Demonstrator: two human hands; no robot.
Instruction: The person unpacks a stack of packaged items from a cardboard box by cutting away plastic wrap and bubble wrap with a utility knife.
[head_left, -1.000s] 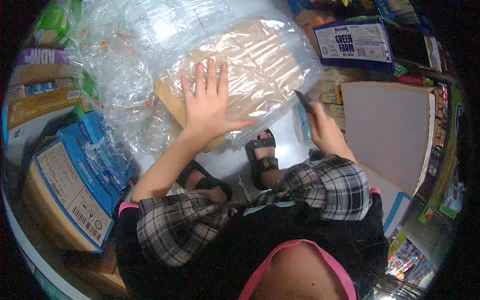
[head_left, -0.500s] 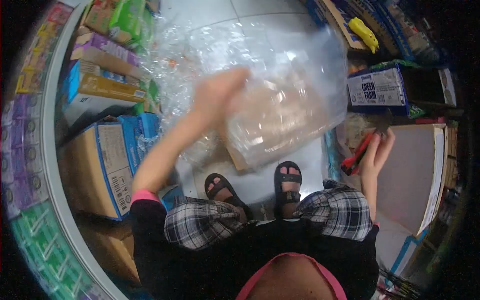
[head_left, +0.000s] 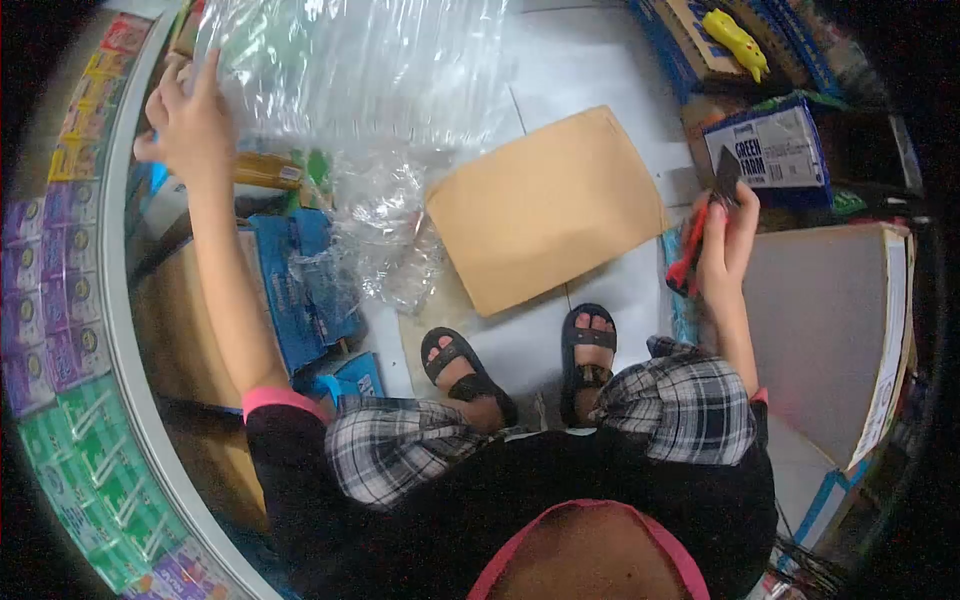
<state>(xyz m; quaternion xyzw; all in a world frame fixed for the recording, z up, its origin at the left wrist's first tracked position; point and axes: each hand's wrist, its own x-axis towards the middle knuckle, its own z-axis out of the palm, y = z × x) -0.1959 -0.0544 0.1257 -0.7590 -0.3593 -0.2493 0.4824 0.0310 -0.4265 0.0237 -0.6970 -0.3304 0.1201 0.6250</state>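
Observation:
My left hand [head_left: 192, 125] is stretched out to the upper left with its fingers spread. Beside its fingertips is a sheet of clear plastic wrap [head_left: 390, 70], smeared by motion; I see no firm hold on it. In my right hand [head_left: 732, 245] is a red and black box cutter [head_left: 690, 252], its dark end pointing up. A flat brown cardboard piece [head_left: 545, 210] lies on the floor in front of my feet, now uncovered. Crumpled clear plastic [head_left: 385, 230] sits just left of it.
Opened blue cartons [head_left: 295, 285] stand on the left, by a glass case of small packets [head_left: 50, 280]. To the right are a Green Farm box [head_left: 770, 155], a large grey-sided carton [head_left: 815, 330] and a yellow toy [head_left: 733, 42]. Pale tiles [head_left: 560, 60] form the floor.
My left hand has swung up and left, and the clear plastic has come off the cardboard to the upper left. My right hand, still holding the box cutter, has shifted slightly left.

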